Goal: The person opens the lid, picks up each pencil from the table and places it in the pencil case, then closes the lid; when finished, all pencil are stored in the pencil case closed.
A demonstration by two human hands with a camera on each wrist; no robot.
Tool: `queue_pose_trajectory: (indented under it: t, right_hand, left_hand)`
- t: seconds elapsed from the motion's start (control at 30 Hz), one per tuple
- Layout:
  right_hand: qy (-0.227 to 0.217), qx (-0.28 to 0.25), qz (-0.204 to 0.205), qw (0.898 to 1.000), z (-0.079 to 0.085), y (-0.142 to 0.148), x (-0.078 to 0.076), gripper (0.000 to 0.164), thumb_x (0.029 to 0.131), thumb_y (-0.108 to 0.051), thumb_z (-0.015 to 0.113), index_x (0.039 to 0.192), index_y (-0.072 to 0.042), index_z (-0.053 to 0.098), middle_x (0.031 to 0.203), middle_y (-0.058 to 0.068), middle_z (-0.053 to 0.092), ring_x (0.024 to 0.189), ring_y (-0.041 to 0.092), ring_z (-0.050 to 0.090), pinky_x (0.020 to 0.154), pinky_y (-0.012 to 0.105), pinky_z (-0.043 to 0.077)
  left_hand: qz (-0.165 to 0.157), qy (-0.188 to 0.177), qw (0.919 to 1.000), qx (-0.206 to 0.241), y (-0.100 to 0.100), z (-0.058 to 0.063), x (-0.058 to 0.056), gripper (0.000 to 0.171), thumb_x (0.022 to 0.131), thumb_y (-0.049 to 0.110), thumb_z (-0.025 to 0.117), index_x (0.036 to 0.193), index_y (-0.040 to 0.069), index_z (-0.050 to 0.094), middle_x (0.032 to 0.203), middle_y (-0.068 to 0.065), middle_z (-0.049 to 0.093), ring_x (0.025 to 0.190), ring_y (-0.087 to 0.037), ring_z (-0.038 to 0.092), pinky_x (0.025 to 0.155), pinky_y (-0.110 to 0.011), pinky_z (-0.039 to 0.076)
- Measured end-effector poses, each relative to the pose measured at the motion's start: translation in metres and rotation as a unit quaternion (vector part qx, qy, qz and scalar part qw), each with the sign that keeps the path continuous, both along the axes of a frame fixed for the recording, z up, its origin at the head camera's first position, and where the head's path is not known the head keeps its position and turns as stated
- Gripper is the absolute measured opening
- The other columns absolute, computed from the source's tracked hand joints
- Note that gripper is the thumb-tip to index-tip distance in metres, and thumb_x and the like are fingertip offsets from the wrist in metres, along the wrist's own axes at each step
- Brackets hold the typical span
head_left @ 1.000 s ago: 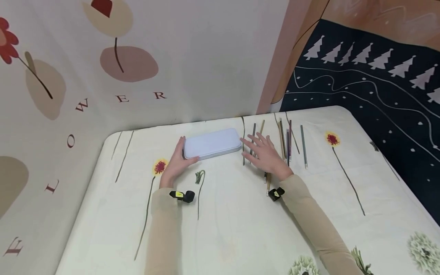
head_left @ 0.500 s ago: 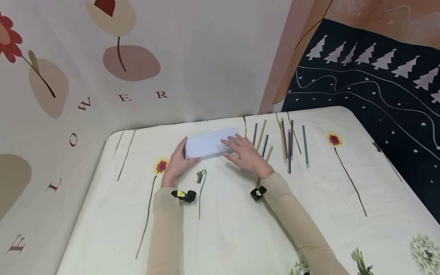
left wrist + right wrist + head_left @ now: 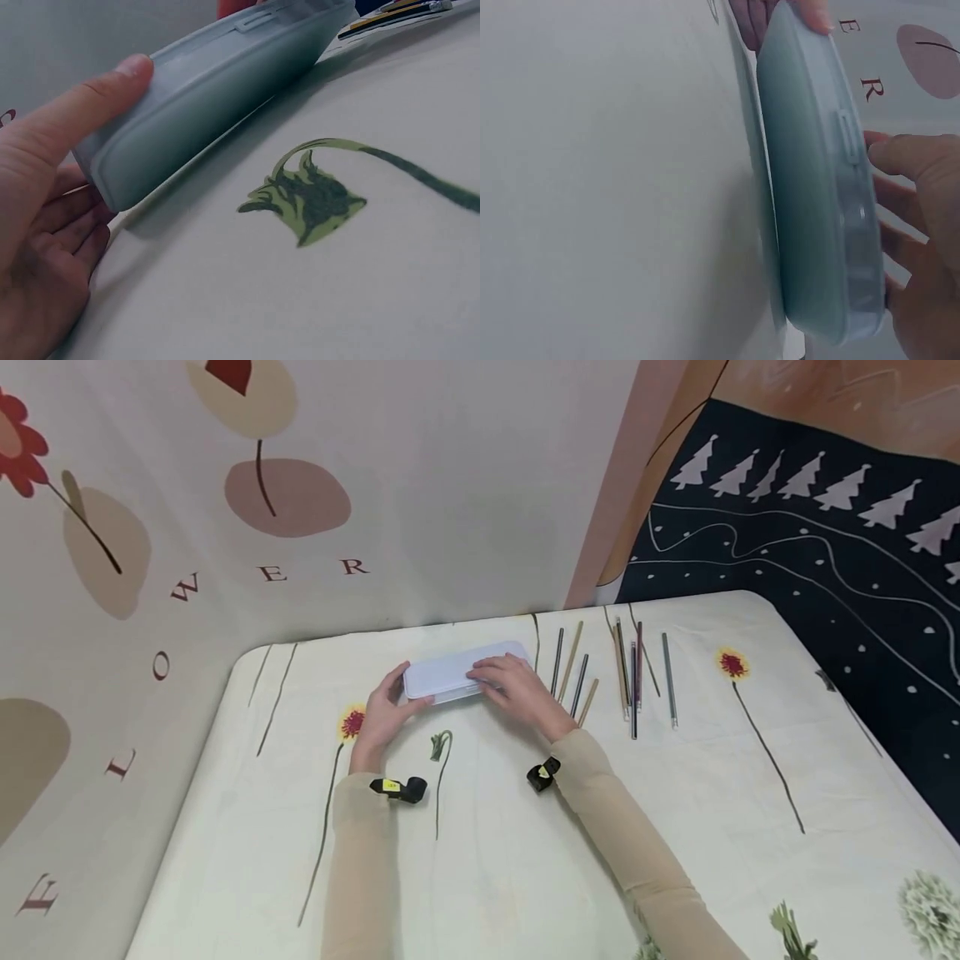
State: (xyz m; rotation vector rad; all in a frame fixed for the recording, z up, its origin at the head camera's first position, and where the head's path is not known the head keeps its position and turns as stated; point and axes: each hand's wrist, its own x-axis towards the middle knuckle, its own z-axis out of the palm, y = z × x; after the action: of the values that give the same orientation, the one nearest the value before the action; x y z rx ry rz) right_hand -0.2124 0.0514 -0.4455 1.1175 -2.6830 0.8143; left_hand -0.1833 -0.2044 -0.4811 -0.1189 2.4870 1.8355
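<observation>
A pale lavender-blue pencil case [image 3: 438,677] lies lengthwise near the back of the table, its lid down. My left hand [image 3: 384,714] grips the left end, thumb on the front edge and fingers around the far side and beneath that end. My right hand [image 3: 519,692] lies over the right half, with its fingers on the lid. In the right wrist view, the right thumb [image 3: 904,154] touches the lid's edge beside a small front latch [image 3: 848,137]. The left wrist view shows a narrow shadowed gap under the case [image 3: 202,112].
Several loose pencils [image 3: 670,681] lie right of the case, some close to my right wrist. A patterned white cloth [image 3: 480,860] with printed flowers covers the table. A printed wall hanging [image 3: 480,510] stands right behind the back edge.
My right hand has moved left from beside the pencils onto the case, and its thumb has come to the front edge. The left hand keeps its grip.
</observation>
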Motion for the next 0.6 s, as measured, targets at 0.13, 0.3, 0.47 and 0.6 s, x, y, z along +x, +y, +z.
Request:
queue_pose_trajectory:
  t: [0.13,0.3,0.47,0.6]
  right_hand:
    - [0.012,-0.026,-0.009,1.0,-0.002,0.0,-0.003,0.027,0.09,-0.014,0.068,0.117,-0.012,0.07,0.124,0.007,0.064,0.118,0.025,0.055,0.102,0.041,0.036]
    - [0.049,-0.054,-0.007,0.997,-0.004,0.0,-0.005,0.028,0.087,-0.015,0.072,0.115,-0.012,0.071,0.118,0.006,0.067,0.113,0.025,0.058,0.101,0.04,0.038]
    - [0.091,-0.059,-0.009,0.994,-0.004,0.0,-0.007,0.026,0.085,-0.013,0.072,0.111,-0.01,0.073,0.113,0.006,0.069,0.106,0.024,0.062,0.101,0.037,0.041]
    - [0.106,-0.059,-0.011,0.993,-0.003,0.0,-0.008,0.025,0.083,-0.011,0.072,0.108,-0.009,0.073,0.109,0.006,0.07,0.102,0.023,0.065,0.097,0.037,0.044]
  left_hand:
    - [0.003,0.015,0.9989,0.044,0.003,0.012,0.005,0.074,0.084,0.012,0.075,0.147,0.002,0.037,0.151,-0.017,0.034,0.141,-0.027,0.027,0.114,-0.03,0.023]
    - [0.008,0.028,0.9975,0.064,0.003,0.01,0.005,0.067,0.087,0.01,0.072,0.144,-0.001,0.039,0.147,-0.02,0.04,0.138,-0.028,0.033,0.113,-0.033,0.027]
    - [0.022,0.017,0.9996,0.011,0.005,0.005,0.002,0.065,0.087,0.026,0.073,0.142,0.005,0.045,0.14,-0.017,0.048,0.13,-0.028,0.043,0.108,-0.038,0.035]
    - [0.014,0.004,0.9998,-0.011,0.008,0.005,0.003,0.07,0.087,0.034,0.072,0.144,0.007,0.042,0.146,-0.015,0.043,0.134,-0.027,0.038,0.111,-0.036,0.032]
